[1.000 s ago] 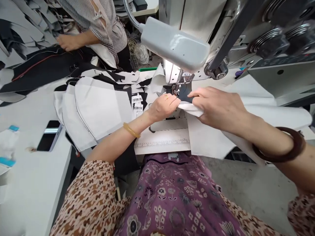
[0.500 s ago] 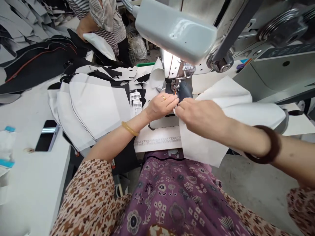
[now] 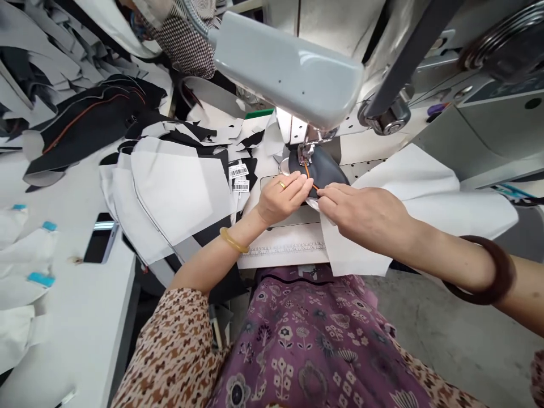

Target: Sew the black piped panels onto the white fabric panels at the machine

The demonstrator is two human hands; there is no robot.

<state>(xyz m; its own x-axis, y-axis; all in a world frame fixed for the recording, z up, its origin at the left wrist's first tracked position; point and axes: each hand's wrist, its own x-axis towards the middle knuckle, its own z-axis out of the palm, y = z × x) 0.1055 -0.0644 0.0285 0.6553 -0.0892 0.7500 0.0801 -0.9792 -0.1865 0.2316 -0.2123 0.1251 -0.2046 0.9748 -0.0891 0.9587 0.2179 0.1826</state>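
Note:
Under the presser foot (image 3: 306, 154) of a sewing machine lies a dark leather-like piece (image 3: 329, 167) with a thin orange piping (image 3: 307, 169) along it. My left hand (image 3: 284, 198) presses its closed fingers on the near edge of this piece, just in front of the foot. To the right, my right hand (image 3: 361, 214) pinches the same edge near the end of the visible piping. White backing material (image 3: 355, 246) hangs beneath my right hand over the table's front edge. My fingertips hide part of the seam.
Stacked white and black cut panels (image 3: 170, 187) lie to the left, beside barcode labels (image 3: 241, 186). A phone (image 3: 100, 238) rests on the left table (image 3: 85, 306). The machine's grey head cover (image 3: 289, 71) overhangs the work. More dark panels (image 3: 85, 122) are heaped at back left.
The view has shifted slightly. My hands are a little farther apart, and more dark material and orange piping shows between them and the foot. The other person's hand is no longer seen.

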